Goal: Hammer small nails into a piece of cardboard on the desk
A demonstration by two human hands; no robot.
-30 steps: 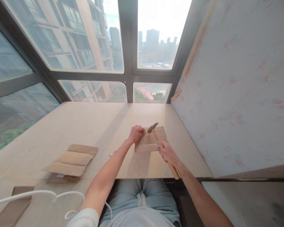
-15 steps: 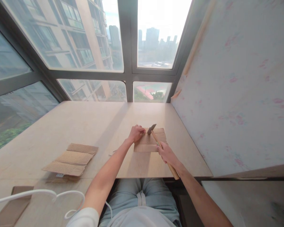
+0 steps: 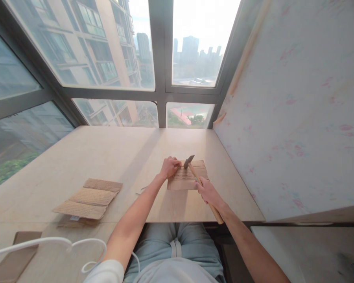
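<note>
A piece of cardboard [image 3: 183,184] with rows of small punched holes lies flat on the wooden tabletop in front of me. My right hand [image 3: 208,190] is wrapped round the wooden handle of a hammer [image 3: 217,215]. The hammer's dark metal head is over the far part of the cardboard, close to my left fingertips. At the cardboard's far left corner, my left hand [image 3: 170,167] has its fingers pinched together. Whatever sits between those fingers is too small to make out.
A second, folded sheet of holed cardboard [image 3: 90,198] rests to the left. Thin metal pieces [image 3: 141,191] lie beside my left forearm. A white cable [image 3: 47,239] loops at lower left over a brown cardboard strip [image 3: 16,259]. Windows stand behind the tabletop [image 3: 112,149]; a patterned wall [image 3: 295,118] rises right.
Almost nothing differs. Both hands, the hammer and the cardboard keep their places, and the whole view has shifted very slightly.
</note>
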